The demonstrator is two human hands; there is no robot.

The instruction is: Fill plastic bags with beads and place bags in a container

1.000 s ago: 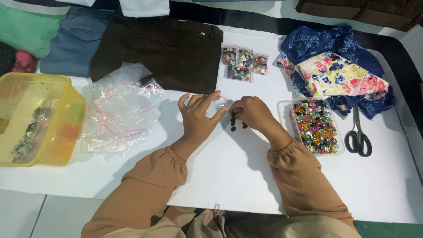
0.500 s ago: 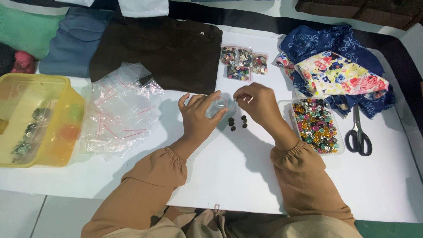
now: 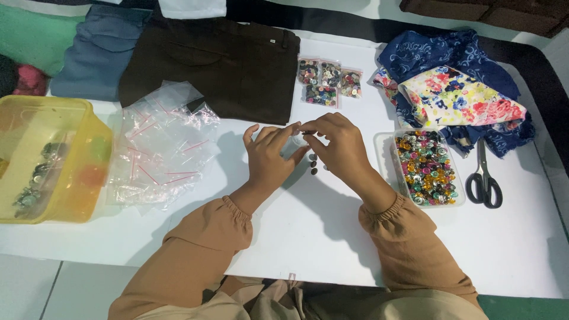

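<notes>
My left hand [image 3: 269, 155] and my right hand [image 3: 335, 145] meet over the middle of the white table [image 3: 521, 249]. Together their fingertips pinch a small clear plastic bag [image 3: 299, 137], which is mostly hidden between them. A few dark buttons [image 3: 312, 164] lie loose on the table just under my right hand. A clear tray of colourful shiny buttons [image 3: 424, 167] stands right of my right wrist.
A pile of clear zip bags [image 3: 161, 145] lies to the left, beside a yellow tub [image 3: 44, 157]. Filled button bags [image 3: 329, 80] sit at the back, next to dark brown trousers [image 3: 216, 65]. Folded floral and blue cloths [image 3: 459, 89] and black scissors [image 3: 483, 178] are at the right.
My right hand lifted off the loose buttons on the table and moved up to meet my left hand at the small bag. My left hand stayed put.
</notes>
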